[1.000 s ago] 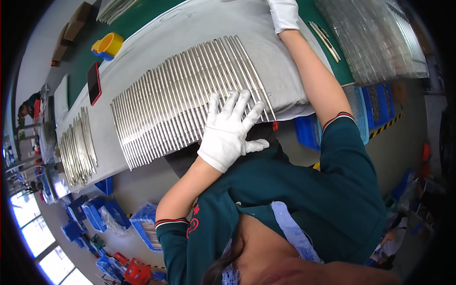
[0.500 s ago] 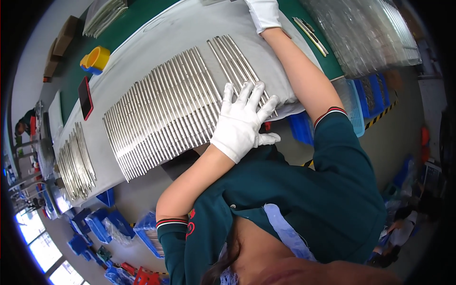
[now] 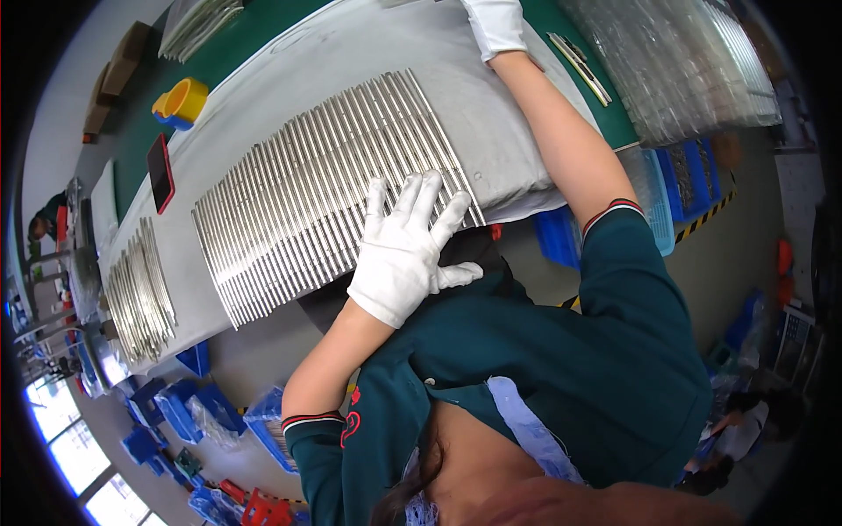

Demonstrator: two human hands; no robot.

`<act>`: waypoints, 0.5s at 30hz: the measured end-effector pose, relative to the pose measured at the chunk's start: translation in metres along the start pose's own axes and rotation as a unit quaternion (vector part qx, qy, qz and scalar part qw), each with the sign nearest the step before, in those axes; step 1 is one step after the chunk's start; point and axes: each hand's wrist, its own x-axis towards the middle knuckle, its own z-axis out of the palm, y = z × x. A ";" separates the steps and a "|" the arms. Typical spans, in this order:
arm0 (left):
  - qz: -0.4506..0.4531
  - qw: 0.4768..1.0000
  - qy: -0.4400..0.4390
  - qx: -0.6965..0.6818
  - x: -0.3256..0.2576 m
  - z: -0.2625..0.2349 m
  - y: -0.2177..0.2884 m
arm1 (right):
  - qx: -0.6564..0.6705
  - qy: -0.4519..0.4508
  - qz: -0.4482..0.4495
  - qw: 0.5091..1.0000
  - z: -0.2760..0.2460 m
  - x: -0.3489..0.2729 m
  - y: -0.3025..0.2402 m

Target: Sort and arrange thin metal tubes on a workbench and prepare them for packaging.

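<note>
Slim silver metal rods (image 3: 289,188) lie side by side in one wide row on a grey cloth-covered table (image 3: 517,149). My left hand (image 3: 399,254), in a white glove, rests at the near end of the row's right part. Its fingers are spread, with the fingertips on the rods and the thumb out to the right. My right hand (image 3: 495,26), also gloved in white, reaches to the far side of the table. Its fingers are cut off by the upper edge of the picture, so what it touches is hidden.
A looser bunch of thin rods (image 3: 140,294) lies at the table's left end. Beyond the row are a red-edged phone (image 3: 160,174) and a yellow-and-blue tape dispenser (image 3: 184,103). Plastic-wrapped stock (image 3: 667,70) lies far right, above blue bins (image 3: 684,180).
My left hand has moved left, and the separate group of rods on the right now sits against the main row. My right hand has barely shifted.
</note>
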 end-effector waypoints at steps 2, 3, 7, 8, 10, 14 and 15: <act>-0.003 1.000 0.004 -0.005 0.001 0.002 0.000 | -0.017 -0.001 0.007 1.000 0.001 -0.001 -0.001; 0.003 1.000 0.009 -0.007 0.002 0.003 0.001 | -0.034 0.000 0.014 0.999 0.001 0.000 -0.001; 0.050 0.997 0.033 -0.038 0.023 0.012 0.011 | 0.024 -0.004 -0.019 1.000 0.002 0.003 0.012; 0.075 0.995 0.039 -0.052 0.027 0.015 0.012 | 0.076 -0.010 -0.019 0.997 0.005 0.003 0.012; 0.101 0.989 0.050 -0.091 0.030 0.013 0.010 | 0.023 -0.009 -0.018 1.000 0.002 0.002 0.009; 0.036 0.997 0.057 -0.043 0.007 -0.010 0.004 | 0.009 -0.008 -0.017 1.000 -0.003 0.002 0.010; 0.002 0.998 0.062 -0.024 -0.004 -0.013 -0.002 | -0.003 -0.008 -0.028 1.000 -0.003 0.003 0.010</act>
